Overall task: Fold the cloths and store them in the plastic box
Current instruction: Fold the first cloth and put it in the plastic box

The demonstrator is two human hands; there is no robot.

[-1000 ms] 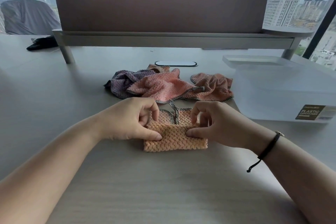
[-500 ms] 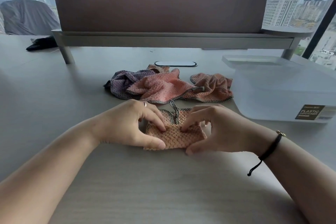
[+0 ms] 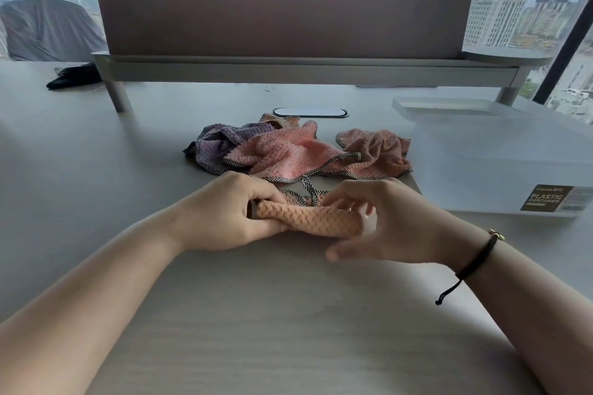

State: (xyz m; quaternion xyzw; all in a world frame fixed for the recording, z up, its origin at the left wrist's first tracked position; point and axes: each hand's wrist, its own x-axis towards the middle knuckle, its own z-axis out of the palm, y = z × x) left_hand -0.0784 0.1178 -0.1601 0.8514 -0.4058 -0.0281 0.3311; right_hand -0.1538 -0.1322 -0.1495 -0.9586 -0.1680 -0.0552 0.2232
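**Both hands on a folded orange cloth at the near middle of the desk**

The left hand (image 3: 224, 212) has its grip closed on the left end of the orange cloth (image 3: 313, 218), thumb below and fingers curled over the top edge. The cloth is folded into a narrow, thick band that lies across the pale desk (image 3: 272, 314), its left end lifted slightly in that hand. The right hand (image 3: 385, 224) is at the band's right end: its fingers are bent and spread over the cloth, fingertips touching the top, while the thumb points left along the desk just below the cloth and apart from it. Whether this grip actually pinches the cloth cannot be told. A checked hanging loop (image 3: 309, 191) shows just beyond the band, between the two hands.

Farther back lies a heap of unfolded cloths: a purple cloth (image 3: 218, 146) on the left, a pink cloth (image 3: 282, 154) in the middle overlapping it, and a darker salmon cloth (image 3: 375, 151) on the right. To the right of the heap stands the plastic box (image 3: 500, 170), translucent white, with a brown label on its near side. A black cord bracelet (image 3: 475, 263) circles the right wrist. A raised shelf with a brown screen (image 3: 282, 6) spans the far side, and a dark bundle (image 3: 72, 75) lies at the far left.
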